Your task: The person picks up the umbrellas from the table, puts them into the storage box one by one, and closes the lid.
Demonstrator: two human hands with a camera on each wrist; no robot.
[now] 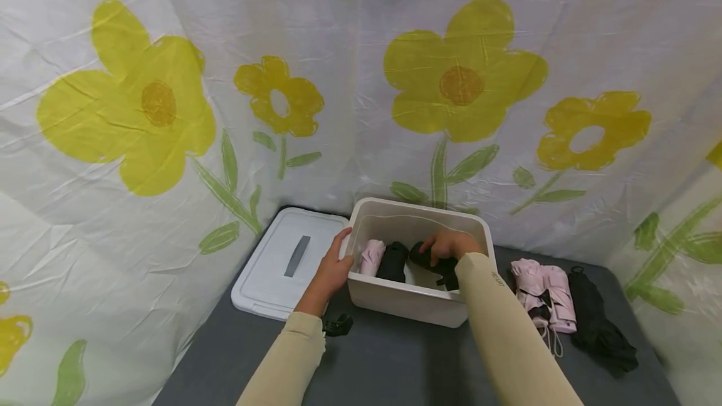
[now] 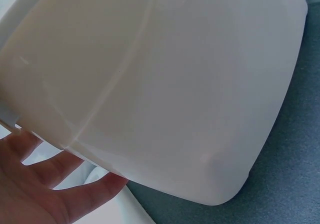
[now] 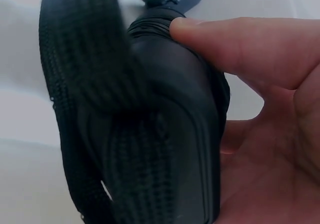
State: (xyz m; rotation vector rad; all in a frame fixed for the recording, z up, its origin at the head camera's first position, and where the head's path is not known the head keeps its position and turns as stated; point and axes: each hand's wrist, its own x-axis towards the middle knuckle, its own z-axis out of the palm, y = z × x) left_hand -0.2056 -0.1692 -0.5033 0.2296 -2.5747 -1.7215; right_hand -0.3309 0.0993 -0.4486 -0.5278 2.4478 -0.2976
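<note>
A white plastic bin [image 1: 406, 302] stands on the dark table against the flowered sheet. My left hand [image 1: 329, 274] rests at its left side, with loosely extended fingers [image 2: 90, 194] touching the bin's edge in the left wrist view. Inside the bin, my right hand [image 1: 448, 246] holds a black folding umbrella [image 1: 420, 257]. The right wrist view shows thumb and fingers around its dark handle [image 3: 192, 129], with a woven wrist strap [image 3: 85, 49] hanging across. To the left of it in the bin lie a rolled pink umbrella [image 1: 371, 257] and another black umbrella [image 1: 392, 262].
The bin's white lid [image 1: 265, 268], with a grey handle [image 1: 297, 255], lies flat left of the bin. On the right of the table are two pink folding umbrellas [image 1: 557, 296] with cords and a loosely furled black umbrella [image 1: 598, 324]. The flowered sheet [image 1: 355, 161] hangs behind.
</note>
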